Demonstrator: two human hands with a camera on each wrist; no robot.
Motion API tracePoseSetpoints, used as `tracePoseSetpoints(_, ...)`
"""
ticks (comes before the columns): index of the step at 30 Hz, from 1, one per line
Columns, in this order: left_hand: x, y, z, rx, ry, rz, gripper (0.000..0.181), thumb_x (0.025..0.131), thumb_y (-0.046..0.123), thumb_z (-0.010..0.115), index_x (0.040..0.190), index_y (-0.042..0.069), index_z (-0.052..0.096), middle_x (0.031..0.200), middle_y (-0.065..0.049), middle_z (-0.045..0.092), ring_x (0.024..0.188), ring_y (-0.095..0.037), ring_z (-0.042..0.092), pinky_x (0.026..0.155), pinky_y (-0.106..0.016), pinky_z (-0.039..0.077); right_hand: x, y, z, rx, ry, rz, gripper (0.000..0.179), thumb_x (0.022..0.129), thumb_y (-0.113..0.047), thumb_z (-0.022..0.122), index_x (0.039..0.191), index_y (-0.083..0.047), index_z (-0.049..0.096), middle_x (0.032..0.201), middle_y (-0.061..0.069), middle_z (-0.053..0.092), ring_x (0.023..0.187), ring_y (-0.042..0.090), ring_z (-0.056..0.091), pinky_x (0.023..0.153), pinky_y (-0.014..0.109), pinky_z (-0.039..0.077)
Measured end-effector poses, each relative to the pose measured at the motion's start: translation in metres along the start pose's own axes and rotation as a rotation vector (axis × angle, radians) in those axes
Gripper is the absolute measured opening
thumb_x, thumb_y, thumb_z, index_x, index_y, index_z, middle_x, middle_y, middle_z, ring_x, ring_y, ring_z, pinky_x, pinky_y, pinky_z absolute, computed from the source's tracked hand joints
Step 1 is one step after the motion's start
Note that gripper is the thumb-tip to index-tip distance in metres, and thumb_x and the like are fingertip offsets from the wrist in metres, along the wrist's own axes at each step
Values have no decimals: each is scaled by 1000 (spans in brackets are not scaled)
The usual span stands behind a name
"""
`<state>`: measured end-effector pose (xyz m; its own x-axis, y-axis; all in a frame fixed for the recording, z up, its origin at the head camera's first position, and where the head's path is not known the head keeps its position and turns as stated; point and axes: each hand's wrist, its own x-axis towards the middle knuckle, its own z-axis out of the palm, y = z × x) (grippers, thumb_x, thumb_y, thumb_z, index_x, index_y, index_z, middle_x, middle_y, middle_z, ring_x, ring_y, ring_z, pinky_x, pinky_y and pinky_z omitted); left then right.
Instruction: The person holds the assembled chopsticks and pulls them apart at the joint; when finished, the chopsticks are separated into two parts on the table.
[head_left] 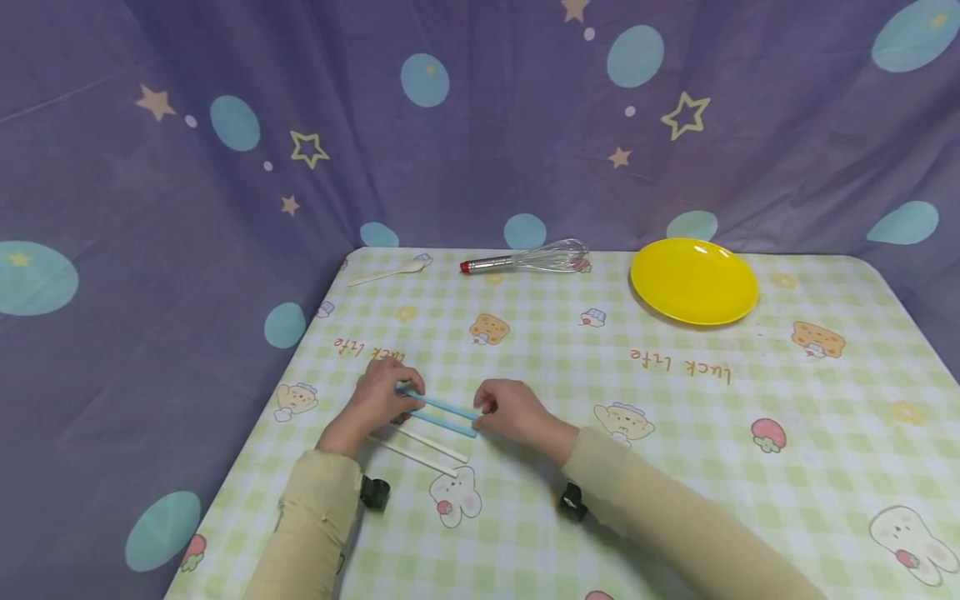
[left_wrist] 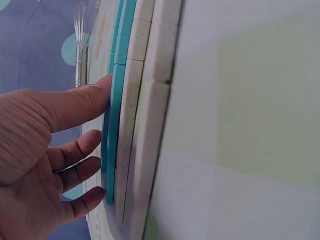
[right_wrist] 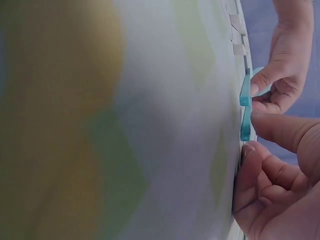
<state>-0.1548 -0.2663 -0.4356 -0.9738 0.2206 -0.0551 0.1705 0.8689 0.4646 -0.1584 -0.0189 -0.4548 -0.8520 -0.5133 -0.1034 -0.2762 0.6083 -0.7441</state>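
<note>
Two light-blue chopsticks (head_left: 444, 423) lie side by side on the checked cloth, in front of the person. At their left end, the left hand (head_left: 381, 396) holds the farther blue chopstick by thumb and fingers; its index finger is hidden in the left wrist view, where the other fingers (left_wrist: 82, 202) are bent loosely. The right hand (head_left: 516, 414) is at the opposite end, thumb and index finger on either side of the farther blue chopstick's tip (right_wrist: 246, 131). Nearer the person, two off-white chopsticks (head_left: 420, 456) lie roughly parallel, touched by neither hand.
Toward the back stand out a yellow plate (head_left: 693, 282) at right, a wire whisk (head_left: 525, 259) with a red end in the middle, and a pale spoon (head_left: 387, 273) at left. A purple curtain (head_left: 480, 125) hangs behind the cloth-covered table (head_left: 675, 467).
</note>
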Motion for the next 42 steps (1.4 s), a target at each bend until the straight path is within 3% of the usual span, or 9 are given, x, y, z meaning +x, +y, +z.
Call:
tracePoseSetpoints(9,5,2,3,34,-13,55,15,79,17,82,77,20,67,95,-5,52,97,-31,44,81,-50,35,4,-4,2,-87,13,21,14,79,-15,80,79,-15,66,72,-8,59,69,9,53,70,28,45)
tracePoseSetpoints(13,6,2,4,38,-12,55,16,79,17,81,75,21,66,95,-4,52,99,-32,45,83,-51,36,5,-6,1,-97,9,45,12,81,-12,77,77,-16,66,71,-8,58,67,10,53,67,28,45)
tracePoseSetpoints(20,6,6,6,21,0,59,16,81,15,79,75,19,65,96,-4,52,108,-33,45,93,-52,34,3,-5,-2,-57,3,79,9,83,-11,73,78,-15,67,73,-6,60,70,12,54,70,30,46)
tracePoseSetpoints(28,2,24,2,7,14,82,16,83,16,77,78,19,62,90,0,56,93,-22,52,85,-45,40,-3,6,-14,9,45,31,7,89,-13,70,84,-15,65,77,-6,60,73,12,54,73,31,46)
tracePoseSetpoints(34,2,39,5,-102,15,115,15,86,11,74,81,18,61,79,8,62,76,-10,57,74,-35,46,-16,15,-30,94,83,14,7,90,-13,69,84,-15,65,80,-7,62,71,12,54,67,30,46)
tracePoseSetpoints(42,1,61,8,-253,-17,175,2,90,15,70,91,14,69,84,9,65,78,-10,59,72,-32,49,-39,30,-56,126,139,-47,6,91,-12,69,88,-14,64,89,-2,64,63,12,52,61,28,45)
